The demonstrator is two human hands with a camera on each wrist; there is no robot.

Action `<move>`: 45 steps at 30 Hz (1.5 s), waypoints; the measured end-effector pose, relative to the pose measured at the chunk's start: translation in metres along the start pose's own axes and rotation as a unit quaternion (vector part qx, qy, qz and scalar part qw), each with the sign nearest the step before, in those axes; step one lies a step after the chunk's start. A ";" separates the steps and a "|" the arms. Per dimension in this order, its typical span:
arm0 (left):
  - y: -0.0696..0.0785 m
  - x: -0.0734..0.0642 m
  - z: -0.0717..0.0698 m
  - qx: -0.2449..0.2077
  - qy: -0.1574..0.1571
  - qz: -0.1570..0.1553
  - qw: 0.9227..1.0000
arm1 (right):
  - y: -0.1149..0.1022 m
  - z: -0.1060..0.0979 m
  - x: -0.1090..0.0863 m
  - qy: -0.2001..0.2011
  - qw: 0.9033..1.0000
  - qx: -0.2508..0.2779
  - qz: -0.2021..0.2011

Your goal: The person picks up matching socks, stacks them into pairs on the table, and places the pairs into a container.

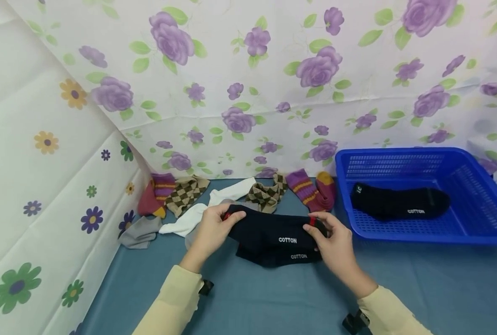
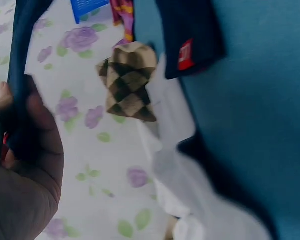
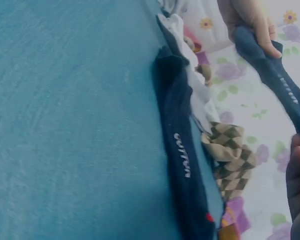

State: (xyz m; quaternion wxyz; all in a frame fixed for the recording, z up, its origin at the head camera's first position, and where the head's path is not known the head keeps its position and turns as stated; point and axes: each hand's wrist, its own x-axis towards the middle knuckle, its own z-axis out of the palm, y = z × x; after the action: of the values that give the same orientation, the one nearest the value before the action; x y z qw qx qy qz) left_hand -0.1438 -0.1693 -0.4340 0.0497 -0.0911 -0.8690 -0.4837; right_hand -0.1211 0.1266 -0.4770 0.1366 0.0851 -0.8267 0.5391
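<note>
Both hands hold one black sock (image 1: 265, 228) stretched sideways, marked COTTON in white. The left hand (image 1: 217, 230) pinches one end, where a bit of red shows by the thumb. At the other end, the right hand (image 1: 336, 242) pinches near a red patch. Under it, a second black COTTON sock (image 1: 269, 260) lies on the blue cloth; the right wrist view shows this lower sock (image 3: 180, 150) at full length, apart from the raised one (image 3: 275, 75). In the left wrist view, the left hand's fingers (image 2: 45, 125) curl round the dark fabric.
A blue basket (image 1: 424, 235) at the right contains black socks (image 1: 399, 202). Along the flowered back sheet lie white socks (image 1: 190, 218), checkered socks (image 1: 187, 193), purple-and-red striped socks (image 1: 309, 190) and a grey sock (image 1: 139, 232). White sheets (image 1: 72, 153) stand at the left and back.
</note>
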 end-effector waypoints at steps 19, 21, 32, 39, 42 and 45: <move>-0.020 -0.015 0.032 0.066 -0.053 -0.087 0.993 | 0.016 -0.011 -0.005 -0.022 0.993 -0.110 0.044; -0.021 -0.017 0.035 0.070 -0.061 -0.091 0.992 | 0.017 -0.011 -0.005 -0.027 0.990 -0.131 0.045; -0.033 -0.017 0.052 0.087 -0.058 -0.096 0.990 | 0.029 -0.007 -0.002 -0.077 0.979 -0.177 0.068; -0.036 -0.019 0.054 0.098 -0.062 -0.104 0.988 | 0.037 -0.007 -0.004 -0.087 0.973 -0.208 0.053; -0.034 -0.020 0.052 0.105 -0.062 -0.114 0.986 | 0.036 -0.008 -0.003 -0.082 0.974 -0.209 0.042; -0.032 -0.021 0.050 0.113 -0.052 -0.127 0.984 | 0.034 -0.008 -0.001 -0.076 0.975 -0.206 0.029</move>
State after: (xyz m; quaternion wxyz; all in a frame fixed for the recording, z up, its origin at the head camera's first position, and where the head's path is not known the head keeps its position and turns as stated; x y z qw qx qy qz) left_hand -0.1302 -0.1458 -0.4905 -0.0480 0.0010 -0.9239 -0.3796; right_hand -0.1289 0.1480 -0.5033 0.0720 0.0717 -0.9302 0.3528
